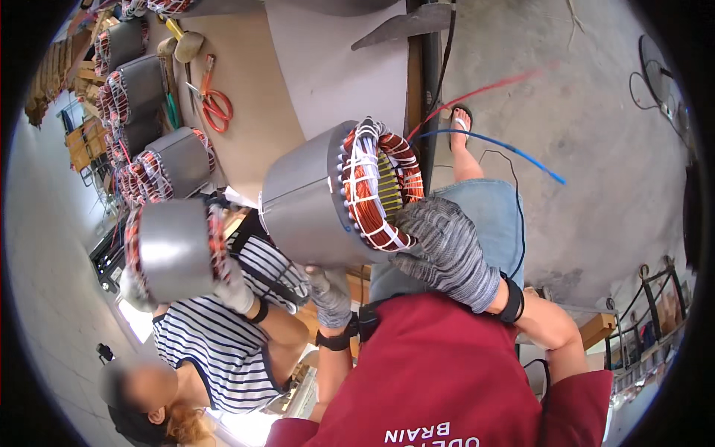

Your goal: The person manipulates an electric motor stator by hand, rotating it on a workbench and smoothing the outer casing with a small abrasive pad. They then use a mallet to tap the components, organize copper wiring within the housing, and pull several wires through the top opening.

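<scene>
A large grey motor stator [302,197] is held tilted in front of me. Its copper coil end [365,201], laced with white cord, faces right. My right hand [450,249], in a grey knit glove, grips the lower rim of that coil end, its fingertips at the bore. Under the far-left part of the stator, my left hand [329,296], gloved too, supports the body; some of its fingers are hidden. A red lead [477,91] and a blue lead [514,149] stick out from the coil end to the right.
On my left a co-worker in a striped shirt [216,350] holds another stator [175,249] in gloved hands. More stators [141,89] line the table's left side. Red-handled scissors [216,108] and a mallet [188,45] lie on the brown tabletop [242,67]. A metal rack [655,298] stands at right.
</scene>
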Motion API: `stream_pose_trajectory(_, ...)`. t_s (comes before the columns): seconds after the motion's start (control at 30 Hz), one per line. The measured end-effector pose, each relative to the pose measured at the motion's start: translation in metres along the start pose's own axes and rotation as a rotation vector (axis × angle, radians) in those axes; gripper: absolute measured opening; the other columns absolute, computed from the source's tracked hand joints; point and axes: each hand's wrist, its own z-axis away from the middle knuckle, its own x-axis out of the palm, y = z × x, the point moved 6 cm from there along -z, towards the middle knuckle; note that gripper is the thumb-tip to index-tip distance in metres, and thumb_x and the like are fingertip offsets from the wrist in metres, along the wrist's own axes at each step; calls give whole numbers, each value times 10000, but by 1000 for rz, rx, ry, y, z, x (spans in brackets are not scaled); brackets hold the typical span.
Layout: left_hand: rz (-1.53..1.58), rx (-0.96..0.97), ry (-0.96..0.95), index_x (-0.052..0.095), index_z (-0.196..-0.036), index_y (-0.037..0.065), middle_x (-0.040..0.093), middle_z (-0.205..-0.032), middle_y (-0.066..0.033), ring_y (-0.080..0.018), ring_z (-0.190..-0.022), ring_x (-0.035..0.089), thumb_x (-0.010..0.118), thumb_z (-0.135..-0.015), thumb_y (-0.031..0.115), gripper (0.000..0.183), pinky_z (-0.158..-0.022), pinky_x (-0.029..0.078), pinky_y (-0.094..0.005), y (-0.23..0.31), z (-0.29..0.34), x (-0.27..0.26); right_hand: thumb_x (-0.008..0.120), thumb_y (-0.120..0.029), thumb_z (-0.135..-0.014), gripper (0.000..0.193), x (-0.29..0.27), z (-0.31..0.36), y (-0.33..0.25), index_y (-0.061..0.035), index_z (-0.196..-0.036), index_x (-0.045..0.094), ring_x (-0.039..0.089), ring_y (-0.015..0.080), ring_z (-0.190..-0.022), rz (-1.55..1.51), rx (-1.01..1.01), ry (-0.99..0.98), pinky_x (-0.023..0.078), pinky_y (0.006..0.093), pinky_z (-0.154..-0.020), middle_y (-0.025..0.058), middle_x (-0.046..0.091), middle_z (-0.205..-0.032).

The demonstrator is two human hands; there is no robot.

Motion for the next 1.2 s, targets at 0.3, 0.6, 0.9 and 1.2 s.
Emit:
stream_pose_trajectory(0.3, -1141, 223, -296, 495, -1063, 53, 525, -999, -121, -268, -904, 523, 384, -825, 571, 580, -793, 408, -405, -12, 3, -40, 674, -348, -625, 556, -17, 0, 51, -47, -1064, 513, 407, 310, -1137, -314, 91, 72, 306, 386, -972, 141, 440, -1224)
stream_pose_trajectory(0.6, -1026, 173, -334, 537, -941, 36, 554, -880, -120, -279, -796, 551, 364, -842, 553, 555, -693, 439, -378, -8, 0, -13, 462, -60, -740, 494, -24, -12, 50, -80, -1232, 410, 435, 276, -1124, 285, 1, -6, 364, 360, -925, 83, 403, -1298)
stream_pose_trajectory(0.9, -921, 128, -255, 528, -940, 29, 550, -878, -116, -268, -790, 549, 372, -834, 563, 566, -689, 438, -367, -10, 3, -33, 681, -497, -522, 804, -28, 19, 51, -79, -1174, 467, 371, 276, -1170, 213, 168, -108, 221, 393, -989, 137, 393, -1278)
stream_pose_trajectory(1.2, -829, -89, -273, 386, -1178, -3, 487, -1141, -109, -189, -1007, 510, 395, -667, 729, 894, -841, 449, -334, -2, 1, -40, 540, -109, -709, 265, -25, 8, 28, -53, -966, 576, 522, 301, -960, 63, 66, 54, 437, 376, -811, 139, 536, -1057)
